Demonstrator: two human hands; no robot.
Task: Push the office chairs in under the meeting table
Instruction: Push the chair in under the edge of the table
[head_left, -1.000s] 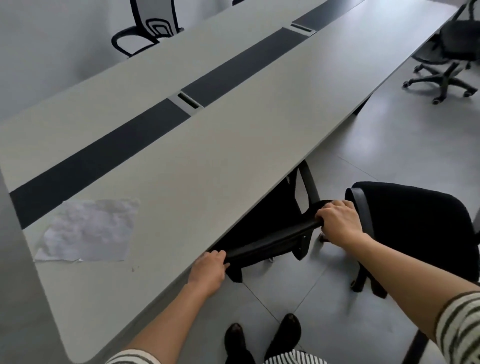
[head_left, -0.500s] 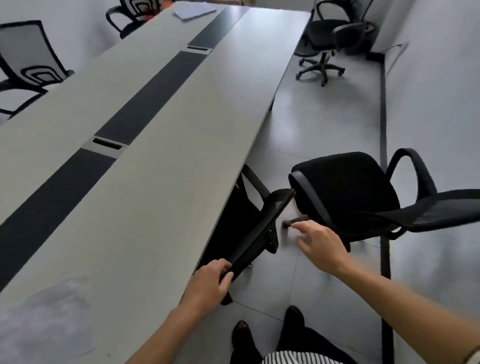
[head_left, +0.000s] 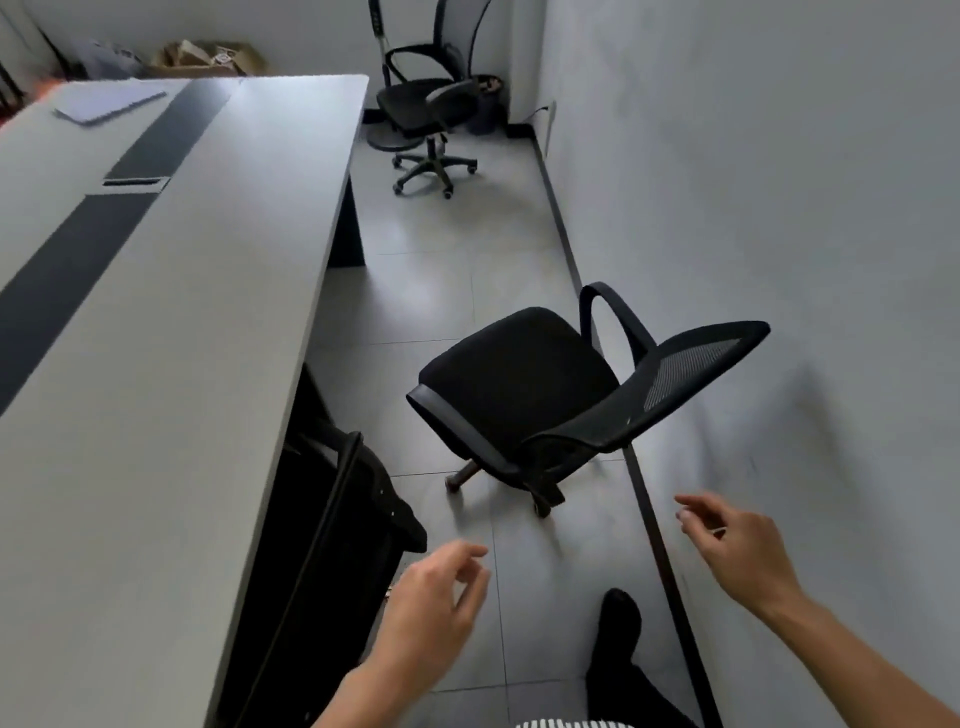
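Both hands have let go of the black mesh-backed chair now tucked under the long grey tabletop at 9 o'clock. Left hand and right hand hang empty, fingers loosely spread, reaching toward 12 o'clock, where a second black armchair stands apart from the table, likely next. A third chair waits beyond.

We've let go of the tucked chair — both hands, left and right, now hang free and empty.
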